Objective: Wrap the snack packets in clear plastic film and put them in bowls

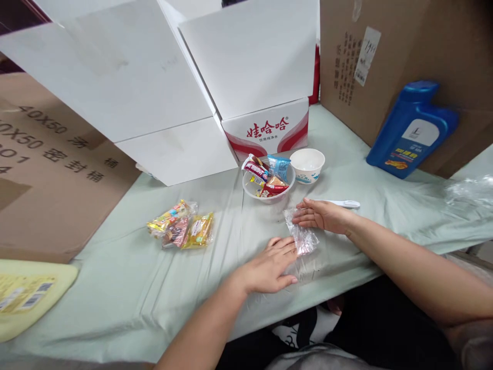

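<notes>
Clear plastic: a small bag (301, 235) lies flat on the pale green tablecloth (127, 288) near the front edge, between both hands. The left hand (269, 267) rests palm down, fingers spread, its fingertips on the bag's near end. The right hand (321, 215) lies flat too, fingers together, touching the far end. Just behind stand a clear bowl of sweets (268, 184) and a white paper cup (307, 165). A packed bag of snacks (181, 229) lies well to the left.
</notes>
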`<act>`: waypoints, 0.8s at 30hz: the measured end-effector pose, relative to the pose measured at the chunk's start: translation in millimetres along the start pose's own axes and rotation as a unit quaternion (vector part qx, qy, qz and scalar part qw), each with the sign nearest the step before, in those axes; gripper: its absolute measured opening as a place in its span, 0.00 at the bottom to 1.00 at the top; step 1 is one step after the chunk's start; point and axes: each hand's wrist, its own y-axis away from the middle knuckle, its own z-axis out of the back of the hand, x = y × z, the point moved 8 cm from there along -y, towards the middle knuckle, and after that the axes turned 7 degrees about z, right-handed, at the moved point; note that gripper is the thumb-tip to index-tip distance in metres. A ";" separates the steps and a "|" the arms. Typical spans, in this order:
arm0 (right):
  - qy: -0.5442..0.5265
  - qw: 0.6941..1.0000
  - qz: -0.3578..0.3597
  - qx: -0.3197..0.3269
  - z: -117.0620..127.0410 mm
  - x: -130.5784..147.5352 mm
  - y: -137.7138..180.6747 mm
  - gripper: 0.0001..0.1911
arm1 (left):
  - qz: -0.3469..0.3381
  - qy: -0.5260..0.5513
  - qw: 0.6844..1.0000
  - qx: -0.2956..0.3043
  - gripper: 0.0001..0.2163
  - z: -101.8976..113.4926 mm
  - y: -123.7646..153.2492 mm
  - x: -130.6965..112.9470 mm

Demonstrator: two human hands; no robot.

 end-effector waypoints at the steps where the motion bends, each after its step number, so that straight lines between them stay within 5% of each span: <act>1: 0.009 1.000 0.024 -0.003 1.7 2.7 -1.1 0.16 | 0.003 0.004 1.000 0.002 0.31 -0.2 -0.4 1.2; 4: 0.135 0.976 0.166 -0.036 10.3 25.9 3.3 0.20 | 0.004 0.014 1.000 0.000 0.32 0.5 -0.9 2.1; 7: 0.347 0.882 0.317 -0.022 -1.1 51.1 22.3 0.18 | -0.001 0.018 1.000 -0.009 0.32 1.4 -1.3 1.4; 11: 0.572 0.731 0.341 0.151 -37.0 30.8 35.9 0.16 | 0.000 0.011 1.000 -0.008 0.32 -1.8 -2.3 3.3; 13: 0.631 0.677 0.331 0.188 -41.8 16.8 35.2 0.17 | 0.009 0.014 1.000 -0.013 0.31 -2.4 -2.5 6.3; 18: 0.659 0.646 0.326 0.204 -42.8 6.9 35.4 0.24 | -0.003 0.089 0.989 -0.121 0.21 17.9 0.9 8.0; 22: 0.689 0.629 0.312 0.179 -52.6 4.2 43.1 0.43 | 0.019 0.179 0.963 -0.199 0.17 36.0 4.8 12.5; 24: 0.704 0.623 0.311 0.141 -56.7 4.3 44.3 0.38 | 0.028 0.207 0.956 -0.207 0.15 38.7 5.0 14.8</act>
